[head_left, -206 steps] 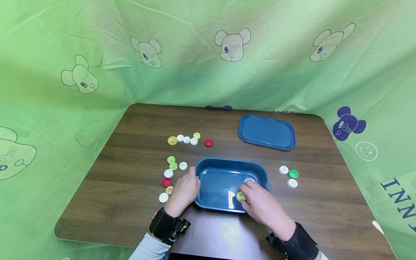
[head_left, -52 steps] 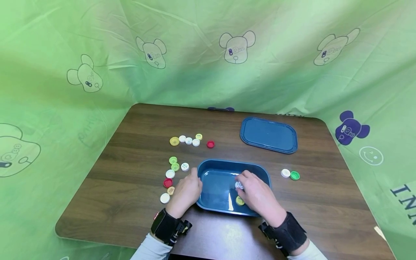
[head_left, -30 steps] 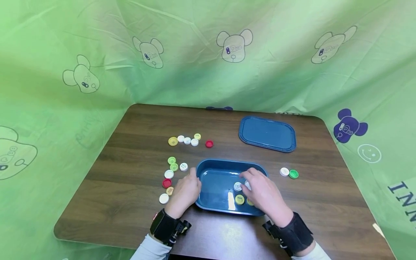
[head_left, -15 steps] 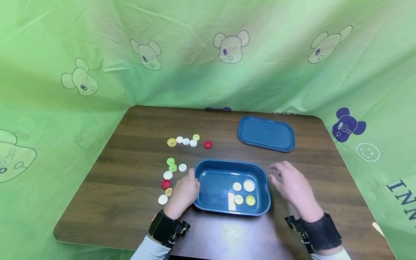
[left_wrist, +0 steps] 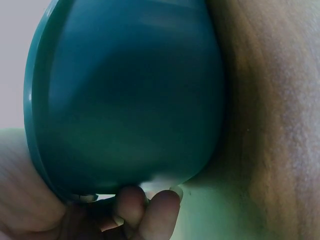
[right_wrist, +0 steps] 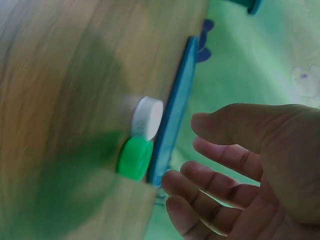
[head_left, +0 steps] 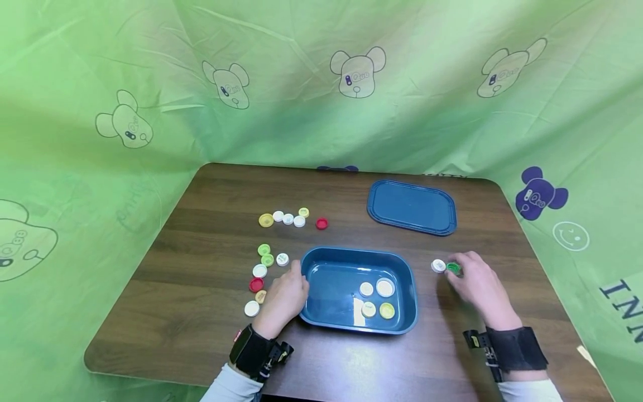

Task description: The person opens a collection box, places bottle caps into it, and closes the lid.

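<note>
My left hand [head_left: 284,293] grips the left rim of a blue rectangular box [head_left: 321,319], thumb at the rim and fingertips curled against the outer wall in the left wrist view. Two white bottle caps [head_left: 385,287] and two yellow caps [head_left: 387,310] lie inside, towards its right half. Right of the box, my right hand [head_left: 481,285] hovers at a green bottle cap [head_left: 453,268], partly covering it in the head view. The right wrist view shows that hand's fingers [right_wrist: 200,200] parted, with nothing between them. A white cap [head_left: 438,266] sits against the green one.
A blue lid [head_left: 412,207] lies at the back right of the wooden table [head_left: 176,312]. Left of the box runs a column of green, white, red and tan caps [head_left: 256,285]. Farther back is a row of white and yellow caps [head_left: 288,219], plus a red cap [head_left: 321,224].
My right hand released a white cap in the box, then moved right, out to the green cap. Earlier it also set down a yellow cap. My left hand stays on the rim.
</note>
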Action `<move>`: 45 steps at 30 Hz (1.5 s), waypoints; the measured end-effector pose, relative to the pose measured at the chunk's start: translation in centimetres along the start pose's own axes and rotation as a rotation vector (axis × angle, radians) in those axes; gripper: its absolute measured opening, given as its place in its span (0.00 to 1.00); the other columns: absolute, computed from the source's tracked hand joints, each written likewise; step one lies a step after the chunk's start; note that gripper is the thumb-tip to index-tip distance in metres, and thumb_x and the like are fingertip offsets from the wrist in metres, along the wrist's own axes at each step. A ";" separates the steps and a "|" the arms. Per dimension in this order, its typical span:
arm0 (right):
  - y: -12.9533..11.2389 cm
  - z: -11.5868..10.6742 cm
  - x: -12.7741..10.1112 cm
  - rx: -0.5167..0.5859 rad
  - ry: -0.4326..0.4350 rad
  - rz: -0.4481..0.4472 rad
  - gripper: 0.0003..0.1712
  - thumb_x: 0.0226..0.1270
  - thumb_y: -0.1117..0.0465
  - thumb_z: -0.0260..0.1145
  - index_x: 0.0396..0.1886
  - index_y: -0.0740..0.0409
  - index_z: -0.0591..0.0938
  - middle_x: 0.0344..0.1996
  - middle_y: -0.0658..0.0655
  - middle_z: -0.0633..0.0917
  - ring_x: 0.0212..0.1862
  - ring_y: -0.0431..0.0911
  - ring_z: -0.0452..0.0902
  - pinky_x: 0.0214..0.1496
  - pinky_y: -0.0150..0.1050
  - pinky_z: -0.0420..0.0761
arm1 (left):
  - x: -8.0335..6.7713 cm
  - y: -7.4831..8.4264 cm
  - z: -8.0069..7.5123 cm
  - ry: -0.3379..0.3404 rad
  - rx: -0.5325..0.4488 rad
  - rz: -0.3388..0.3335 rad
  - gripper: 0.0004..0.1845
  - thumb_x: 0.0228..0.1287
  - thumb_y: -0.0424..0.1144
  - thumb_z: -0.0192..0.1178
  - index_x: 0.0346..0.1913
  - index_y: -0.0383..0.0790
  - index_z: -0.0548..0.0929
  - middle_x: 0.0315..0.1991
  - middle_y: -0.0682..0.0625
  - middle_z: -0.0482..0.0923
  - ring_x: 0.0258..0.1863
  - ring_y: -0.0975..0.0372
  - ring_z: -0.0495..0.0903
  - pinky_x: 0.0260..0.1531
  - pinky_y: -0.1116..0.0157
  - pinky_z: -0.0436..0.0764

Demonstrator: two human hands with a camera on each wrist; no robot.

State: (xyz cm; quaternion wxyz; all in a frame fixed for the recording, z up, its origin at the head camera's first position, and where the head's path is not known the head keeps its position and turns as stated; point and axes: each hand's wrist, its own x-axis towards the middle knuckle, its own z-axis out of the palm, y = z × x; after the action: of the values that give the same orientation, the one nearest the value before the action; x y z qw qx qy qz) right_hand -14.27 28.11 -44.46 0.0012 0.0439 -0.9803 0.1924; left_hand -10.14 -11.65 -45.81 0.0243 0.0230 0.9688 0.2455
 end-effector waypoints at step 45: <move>1.6 0.3 1.4 -0.031 -0.055 -0.050 0.21 0.60 0.69 0.70 0.53 0.72 0.79 0.45 0.71 0.77 0.42 0.62 0.75 0.47 0.64 0.77 | 0.0 0.5 -0.4 -0.036 -0.008 -0.062 0.13 0.74 0.37 0.55 0.54 0.32 0.70 0.22 0.48 0.71 0.17 0.55 0.72 0.18 0.60 0.70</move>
State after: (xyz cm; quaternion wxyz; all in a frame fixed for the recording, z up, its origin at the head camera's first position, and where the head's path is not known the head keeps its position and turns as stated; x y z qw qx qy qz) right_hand -15.77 29.33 -45.36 -0.0205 0.0736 -0.9815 0.1758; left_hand -10.11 -11.44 -45.22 0.0492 -0.0027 0.9675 0.2479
